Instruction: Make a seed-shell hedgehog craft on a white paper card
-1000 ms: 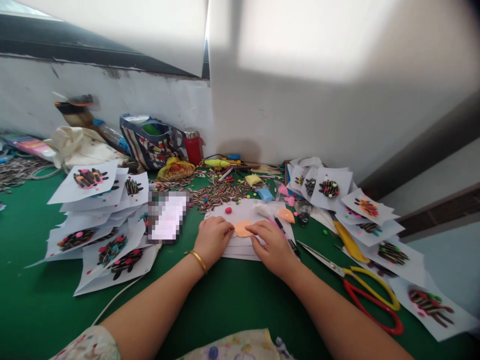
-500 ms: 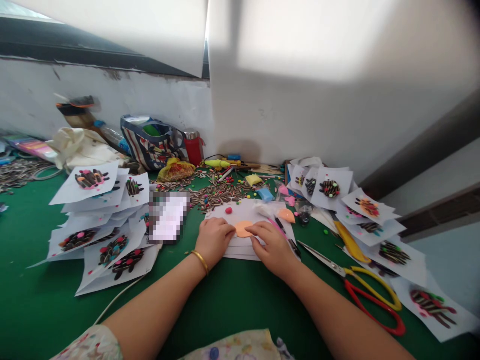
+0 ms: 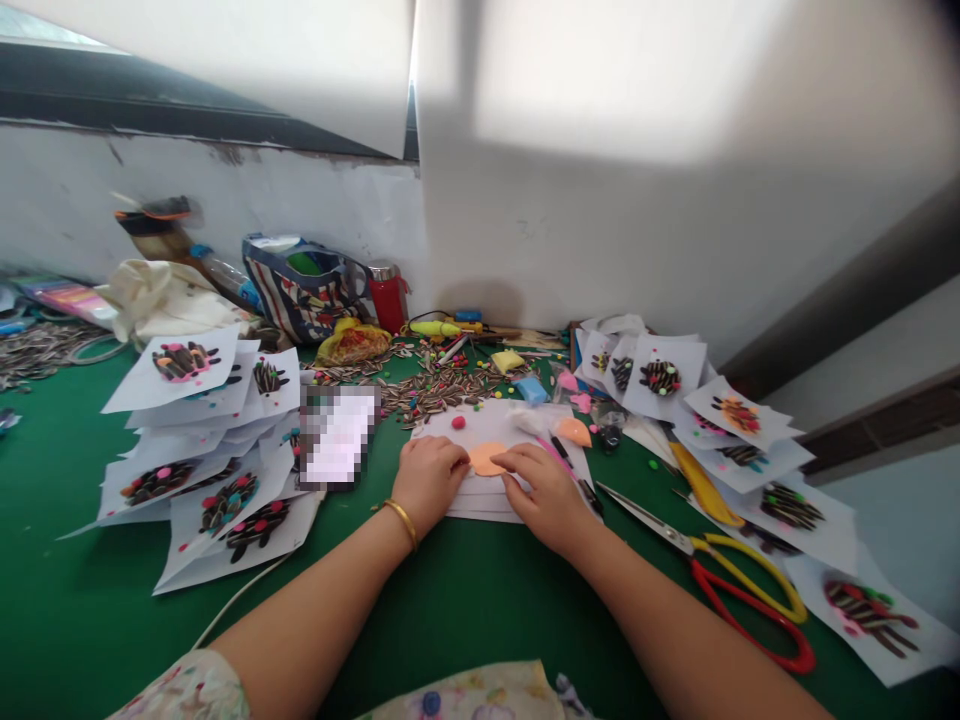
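Observation:
A flat orange oval of what looks like modelling clay (image 3: 489,459) lies over white paper sheets (image 3: 480,500). My left hand (image 3: 429,484), with a gold bangle on its wrist, pinches the oval's left edge. On the opposite edge, the thumb and fingers of my right hand (image 3: 546,496) grip it. A small red clay ball (image 3: 458,423) rests on the paper just beyond my left hand. Beyond my right hand are a folded orange piece (image 3: 575,432) and a black pen (image 3: 564,457).
Scissors (image 3: 686,542) with red and yellow handles lie at right, beside a yellow-handled tool (image 3: 705,485). Papers with seed pictures (image 3: 225,500) stack up at left and more (image 3: 795,505) at right. Behind are loose sunflower seeds (image 3: 427,395), a blue clay packet (image 3: 531,389) and a red flask (image 3: 388,300).
The view has shifted very slightly. Both hands stay at the edges of the orange clay oval, with no other visible movement.

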A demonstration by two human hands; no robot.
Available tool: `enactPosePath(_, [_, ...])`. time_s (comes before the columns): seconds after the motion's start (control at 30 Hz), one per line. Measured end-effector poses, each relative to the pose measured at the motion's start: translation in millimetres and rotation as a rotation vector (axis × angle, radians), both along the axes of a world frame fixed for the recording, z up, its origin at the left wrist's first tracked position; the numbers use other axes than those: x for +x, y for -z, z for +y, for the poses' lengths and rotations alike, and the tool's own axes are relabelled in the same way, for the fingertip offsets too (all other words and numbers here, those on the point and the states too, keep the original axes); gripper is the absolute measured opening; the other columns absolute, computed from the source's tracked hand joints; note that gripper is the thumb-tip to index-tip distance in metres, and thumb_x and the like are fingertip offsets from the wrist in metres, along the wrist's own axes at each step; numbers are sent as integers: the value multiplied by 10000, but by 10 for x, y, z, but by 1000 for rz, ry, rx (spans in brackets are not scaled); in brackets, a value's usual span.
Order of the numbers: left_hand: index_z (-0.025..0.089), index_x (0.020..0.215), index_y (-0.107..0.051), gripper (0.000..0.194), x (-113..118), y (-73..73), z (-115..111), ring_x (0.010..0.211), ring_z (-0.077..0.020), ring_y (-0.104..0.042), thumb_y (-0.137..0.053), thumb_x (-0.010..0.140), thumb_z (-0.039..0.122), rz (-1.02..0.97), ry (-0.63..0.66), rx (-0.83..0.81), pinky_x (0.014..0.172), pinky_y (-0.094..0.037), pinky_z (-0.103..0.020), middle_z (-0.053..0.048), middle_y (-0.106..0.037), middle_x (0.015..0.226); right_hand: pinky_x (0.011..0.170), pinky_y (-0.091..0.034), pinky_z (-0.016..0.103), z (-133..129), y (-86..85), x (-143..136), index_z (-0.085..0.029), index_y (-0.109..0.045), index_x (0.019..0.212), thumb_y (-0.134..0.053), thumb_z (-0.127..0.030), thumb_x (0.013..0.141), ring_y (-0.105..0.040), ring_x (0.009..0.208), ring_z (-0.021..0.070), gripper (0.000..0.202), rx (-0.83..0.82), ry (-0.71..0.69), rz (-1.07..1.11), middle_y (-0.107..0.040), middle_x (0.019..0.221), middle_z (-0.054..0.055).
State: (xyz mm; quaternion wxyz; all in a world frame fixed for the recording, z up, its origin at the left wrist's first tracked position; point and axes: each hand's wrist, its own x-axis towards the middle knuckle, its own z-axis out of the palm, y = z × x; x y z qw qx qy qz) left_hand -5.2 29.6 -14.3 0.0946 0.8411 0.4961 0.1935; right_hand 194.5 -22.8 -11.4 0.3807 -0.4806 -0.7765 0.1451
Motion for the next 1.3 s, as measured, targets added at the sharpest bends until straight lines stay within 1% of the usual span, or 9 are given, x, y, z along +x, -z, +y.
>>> enactPosePath(0.23, [260,891,-724,160,-8,14,9,945,-207,-607,-565,900,274,8,16,-16,860,-362,-371,-15,-716,930,881,-496,394,6,16,9,-224,-641,1105,-513,-104,858,-598,978,220,303,-2,2,3,-651,1032,73])
enactPosePath(0.43, [250,983,-711,188,-79,19,50,924,-176,-628,-536,914,244,-66,41,-91,857,-404,-318,-8,-730,960,882,-503,389,0,-1,15,-224,-646,1106,-507,-111,865,-604,974,218,300,19,4,3,-653,1021,76])
enactPosePath(0.6, [228,888,-719,116,-96,-12,45,901,-185,-610,-615,858,271,-36,18,-76,829,-415,-310,-26,-705,917,882,-505,377,-8,-32,13,-219,-646,1116,-508,-110,866,-606,966,211,307,18,7,-8,-654,1010,74])
enactPosePath(0.73, [240,865,-727,130,-65,-23,32,915,-193,-599,-603,866,281,1,13,-73,845,-402,-328,-29,-690,914,891,-501,388,-13,-29,15,-221,-645,1124,-505,-113,871,-600,977,216,309,5,1,-11,-653,1024,77])
enactPosePath(0.97, [228,859,-701,129,-51,-31,42,922,-199,-587,-578,879,260,27,-21,-79,821,-399,-334,-34,-676,932,897,-500,398,-9,-16,13,-225,-643,1126,-506,-120,873,-601,982,218,306,-7,-5,-10,-654,1032,76])
enactPosePath(1.03, [230,869,-710,137,-75,-17,63,919,-188,-591,-575,882,249,7,4,-87,829,-406,-323,-32,-677,926,906,-498,395,-3,-11,14,-220,-644,1125,-511,-121,873,-602,987,216,302,-21,-8,-16,-653,1036,76])
enactPosePath(1.17, [253,938,-743,182,-155,15,105,908,-172,-601,-566,898,247,-26,107,-80,849,-424,-306,-33,-693,936,921,-495,391,5,23,16,-214,-654,1112,-535,-129,865,-599,996,213,287,-53,-17,-36,-649,1046,75])
enactPosePath(1.3, [264,1009,-751,236,-220,0,97,922,-181,-605,-557,894,197,-6,204,-45,862,-432,-312,-43,-704,978,923,-497,390,5,59,17,-219,-660,1109,-548,-135,865,-597,1002,212,281,-85,-35,-51,-643,1060,75])
